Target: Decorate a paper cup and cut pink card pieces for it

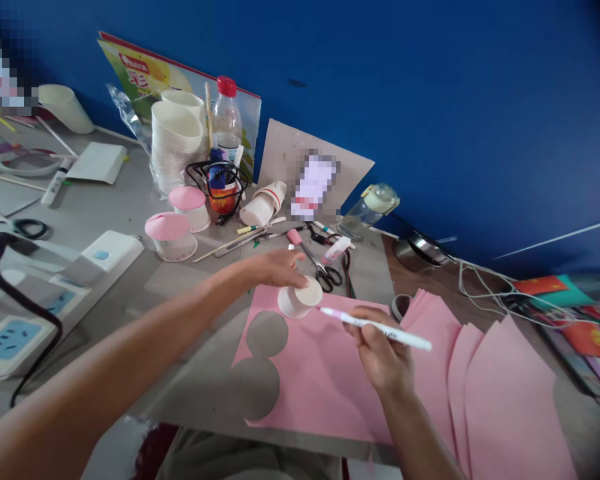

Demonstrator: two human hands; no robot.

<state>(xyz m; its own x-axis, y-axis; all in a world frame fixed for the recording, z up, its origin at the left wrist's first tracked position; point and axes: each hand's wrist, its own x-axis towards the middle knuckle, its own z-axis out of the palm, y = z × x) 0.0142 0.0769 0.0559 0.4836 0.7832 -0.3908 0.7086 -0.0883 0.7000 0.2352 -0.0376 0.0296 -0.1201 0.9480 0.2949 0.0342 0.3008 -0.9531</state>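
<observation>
A white paper cup [293, 305] stands bottom up on a pink paper sheet [330, 393], near its far edge. My left hand [280, 268] reaches over and grips the cup from its far left side, fingers partly hidden behind it. In my right hand [383, 350] is a white marker [395, 335], held like a pen, its pink tip pointing left close to the cup's side. Whether the tip touches the cup or paper I cannot tell. Round pieces are cut out of the sheet's left side, and the grey table shows through.
Two cups topped with pink discs [167, 228] stand left, before stacked paper cups [177, 143]. Scissors [327, 275] lie just beyond my left hand. More pink sheets [505, 400] fan out at right. A power strip [65, 300] lies left; a glass bottle [365, 213] stands behind.
</observation>
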